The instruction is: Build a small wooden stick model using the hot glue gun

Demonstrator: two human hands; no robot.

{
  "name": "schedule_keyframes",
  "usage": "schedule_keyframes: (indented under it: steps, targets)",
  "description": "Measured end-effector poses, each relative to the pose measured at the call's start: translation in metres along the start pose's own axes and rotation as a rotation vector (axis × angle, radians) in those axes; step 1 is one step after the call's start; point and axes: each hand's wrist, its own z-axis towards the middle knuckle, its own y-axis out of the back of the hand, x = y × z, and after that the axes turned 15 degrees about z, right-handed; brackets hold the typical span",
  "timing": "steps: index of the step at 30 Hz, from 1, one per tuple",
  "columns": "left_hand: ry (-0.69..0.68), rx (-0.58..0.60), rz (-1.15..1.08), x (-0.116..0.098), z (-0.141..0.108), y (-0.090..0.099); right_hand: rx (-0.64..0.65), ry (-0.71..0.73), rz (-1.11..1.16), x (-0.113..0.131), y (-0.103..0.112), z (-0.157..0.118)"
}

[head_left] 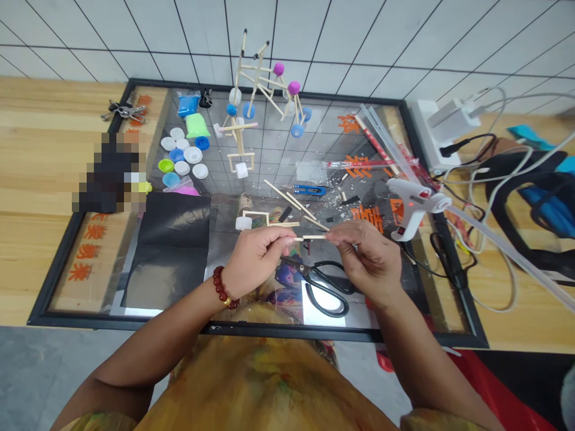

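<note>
My left hand [258, 254] pinches a short pale wooden stick [298, 239]. From the fingertips of my right hand [371, 257] another thin wooden stick [315, 237] sticks out, and the two ends meet between my hands. I cannot tell whether they are joined. Just behind my left hand lies an angled stick frame [268, 218] with a white bottle cap [243, 223] at its end. Black-handled scissors [335, 278] lie below the sticks. Loose wooden sticks [291, 200] rest beyond my hands.
Stick models [260, 84] with caps and coloured balls stand at the back. Bottle caps [176, 154] and black paper [168, 251] lie left. A white glue gun [411, 206] stands right, near cables and a power strip [431, 134]. Blue thread snips [309, 190] lie mid-table.
</note>
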Motion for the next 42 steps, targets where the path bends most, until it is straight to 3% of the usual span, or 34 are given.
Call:
schedule_keyframes:
  steps: [19, 42]
  targets:
    - [0.088, 0.028, -0.045, -0.0043, -0.0014, 0.0023, 0.004, 0.281, -0.263, 0.0039, 0.0064, -0.0002]
    - [0.095, 0.028, -0.039, -0.0041, -0.0017, 0.0008, 0.036, 0.25, -0.315, 0.0023, 0.0093, -0.0027]
